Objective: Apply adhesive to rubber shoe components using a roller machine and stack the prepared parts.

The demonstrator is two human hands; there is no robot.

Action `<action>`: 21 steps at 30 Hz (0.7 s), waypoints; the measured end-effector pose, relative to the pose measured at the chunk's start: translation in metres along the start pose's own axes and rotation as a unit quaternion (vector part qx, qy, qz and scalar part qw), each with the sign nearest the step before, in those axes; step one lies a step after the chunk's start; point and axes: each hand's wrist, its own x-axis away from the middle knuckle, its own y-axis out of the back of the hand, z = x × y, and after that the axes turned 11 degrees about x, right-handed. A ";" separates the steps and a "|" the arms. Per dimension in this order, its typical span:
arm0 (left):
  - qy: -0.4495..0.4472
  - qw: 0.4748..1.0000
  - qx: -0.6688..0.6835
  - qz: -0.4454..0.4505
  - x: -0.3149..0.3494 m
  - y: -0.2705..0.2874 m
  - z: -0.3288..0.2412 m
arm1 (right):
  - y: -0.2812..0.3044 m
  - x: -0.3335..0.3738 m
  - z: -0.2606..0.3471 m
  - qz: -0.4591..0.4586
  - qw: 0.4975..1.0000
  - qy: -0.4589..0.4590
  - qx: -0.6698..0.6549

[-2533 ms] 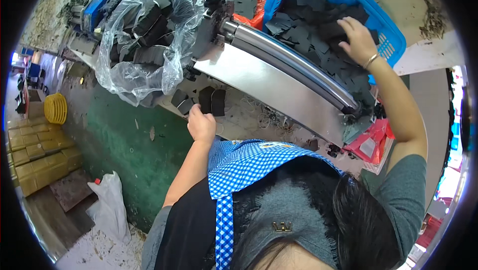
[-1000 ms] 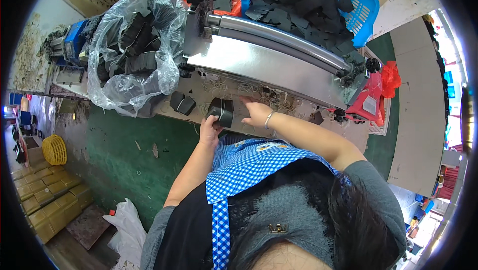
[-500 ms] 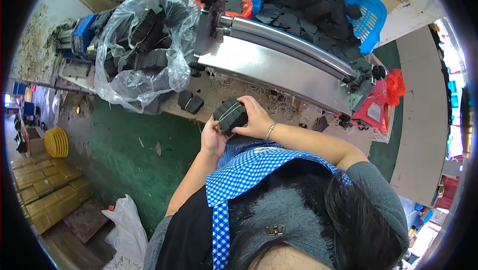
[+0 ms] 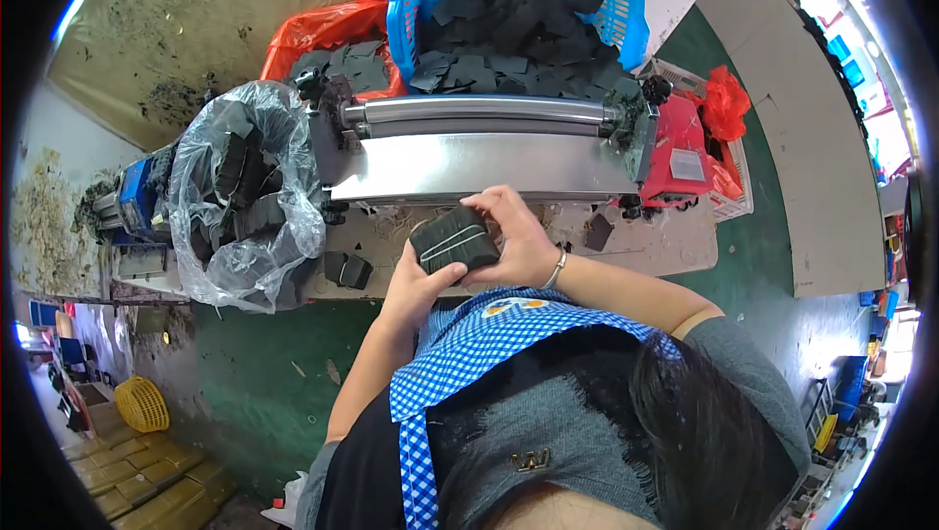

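Item 1: one banded bundle (image 4: 455,239) of black pieces, block-shaped, pale band strands across its upper face; held slightly tilted at the near edge of the desk (image 4: 655,248), in front of the apron (image 4: 504,330), blue-and-white checked.

Item 2: left hand (image 4: 411,287), at seven o'clock of the bundle; fingers gripping it, thumb along its near edge, the other fingers partly hidden.

Item 3: right hand (image 4: 523,244), at three o'clock, bracelet at the wrist; fingers closed on the bundle's right end, thumb at its lower corner.

Surroundings, by clock from the bundle:
- Twelve: bright metal plate (image 4: 479,166), with metal rollers (image 4: 479,110) beyond it.
- Between twelve and one: blue basket (image 4: 633,17), heaped with flat black pieces.
- Eleven: orange-red bag (image 4: 303,31), holding dark grey pieces.
- Between nine and ten: clear plastic bag (image 4: 240,281), open, holding black bundles.
- Between eight and nine: second bundle (image 4: 347,271), smaller, banded, lying on the desk.
- Three: loose dark piece (image 4: 599,232), on the desk.
- Two: red housing (image 4: 675,149), beside the plate's right end.
- Eight, well apart: yellow basket (image 4: 142,405).
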 end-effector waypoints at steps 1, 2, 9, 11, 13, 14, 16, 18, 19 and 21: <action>-0.001 1.000 -0.001 0.009 -0.002 -0.005 -0.005 | 0.005 0.000 0.000 -0.011 1.000 0.005 0.011; -0.002 1.000 -0.002 0.019 -0.004 -0.010 -0.008 | 0.009 0.000 0.002 -0.013 1.000 0.004 0.010; -0.003 0.999 0.006 0.037 -0.003 -0.030 -0.015 | 0.032 0.010 0.016 -0.043 0.998 0.001 0.040; 0.005 0.999 0.033 0.025 0.002 -0.040 -0.016 | 0.037 0.012 0.018 -0.072 0.993 0.028 0.084; 0.015 0.999 0.039 0.031 0.003 -0.047 -0.016 | 0.043 0.013 0.019 -0.123 0.967 0.146 0.168; 0.027 0.998 0.045 0.036 0.004 -0.051 -0.015 | 0.042 0.014 0.018 -0.125 0.967 0.147 0.169; 0.014 0.999 0.034 0.034 0.004 -0.054 -0.008 | 0.036 0.015 0.016 -0.147 0.950 0.187 0.201; -0.013 0.999 -0.033 0.026 0.005 -0.053 -0.002 | 0.036 0.018 0.017 -0.133 0.956 0.176 0.192; 0.018 0.999 -0.034 0.030 0.007 -0.056 -0.007 | 0.036 0.019 0.013 -0.117 0.963 0.172 0.173; 0.047 0.997 -0.049 0.038 0.006 -0.057 -0.008 | 0.040 0.022 0.009 -0.091 0.969 0.167 0.157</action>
